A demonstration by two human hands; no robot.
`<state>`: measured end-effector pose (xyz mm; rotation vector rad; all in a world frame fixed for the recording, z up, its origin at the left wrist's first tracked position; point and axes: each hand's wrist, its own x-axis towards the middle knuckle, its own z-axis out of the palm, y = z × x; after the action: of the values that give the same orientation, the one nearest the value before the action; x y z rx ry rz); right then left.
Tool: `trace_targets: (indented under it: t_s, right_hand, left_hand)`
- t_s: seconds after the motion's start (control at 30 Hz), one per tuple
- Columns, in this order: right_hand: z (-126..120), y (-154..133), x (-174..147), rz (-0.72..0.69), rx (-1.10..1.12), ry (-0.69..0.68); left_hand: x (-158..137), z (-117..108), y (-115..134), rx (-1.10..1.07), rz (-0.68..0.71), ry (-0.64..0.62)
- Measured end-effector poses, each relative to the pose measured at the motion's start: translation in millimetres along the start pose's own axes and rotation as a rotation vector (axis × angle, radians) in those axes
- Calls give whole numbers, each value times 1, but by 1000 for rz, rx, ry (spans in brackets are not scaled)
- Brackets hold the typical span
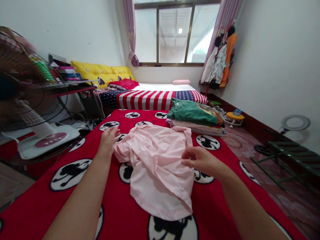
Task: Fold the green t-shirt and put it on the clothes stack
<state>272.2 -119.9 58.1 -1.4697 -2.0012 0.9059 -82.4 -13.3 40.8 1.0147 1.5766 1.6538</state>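
Note:
A pale pink shirt (160, 160) lies rumpled on the red blanket (120, 213), with its hem towards me and creases running across its middle. My left hand (108, 137) is beside the bunched sleeve at the shirt's left, fingers apart and nothing visible in them. Over the shirt's right edge is my right hand (201, 160), its fingers loosely bent and a gap showing between thumb and forefinger. Whether its fingertips touch the cloth I cannot tell. Just beyond the shirt, on the right, sits a stack of folded clothes topped by a green garment (192, 111).
At the left a fan (45, 136) stands near a cluttered desk (72, 85). Beyond the blanket is a bed with a striped, starred cover (150, 100). On the right are a yellow stool (235, 116), a green metal rack (292, 156) and hanging clothes (220, 63).

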Motion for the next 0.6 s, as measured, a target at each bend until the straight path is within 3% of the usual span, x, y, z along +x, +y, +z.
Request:
trace_targets:
  t_s: [0.1,0.2,0.3,0.43,0.53,0.6]
  right_hand:
    - [0,-17,-13,-42,-153,-164]
    - [14,-38,-23,-85,-341,-312]
    - [36,-54,-26,-91,-624,-374]
    - [54,-60,-24,-74,-840,-390]
    - [57,-58,-24,-41,-882,-362]
    - [57,-56,-26,-34,-868,-341]
  left_hand:
    - [-6,4,1,124,36,-150]
    - [-10,6,0,439,162,-279]
    - [-9,1,-4,725,193,-337]
    - [3,-13,-10,882,162,-297]
    - [12,-22,-17,982,148,-236]
    - [14,-26,-24,987,119,-275]
